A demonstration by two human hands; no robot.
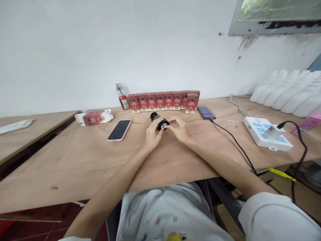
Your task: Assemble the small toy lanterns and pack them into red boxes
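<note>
A small black lantern (155, 117) lies tilted on its side over the table, its round base with a pale disc turned toward me. My left hand (152, 135) is closed around its left side, the thumb at the base. From the right, my right hand (180, 130) curves in, with thumb and forefinger touching the rim of the base. Whatever small part may be between the fingertips is too small to make out. Just behind the lantern, a few thin gold-coloured pieces (173, 113) lie on the wood.
Several red printed boxes (159, 101) stand in a row by the wall, beside a clear bottle (123, 101). Left are an opened red box (94, 117) and a phone (119, 130). Right are a cabled blurred device (206, 113), a power strip (258, 132) and white bottles (288, 92).
</note>
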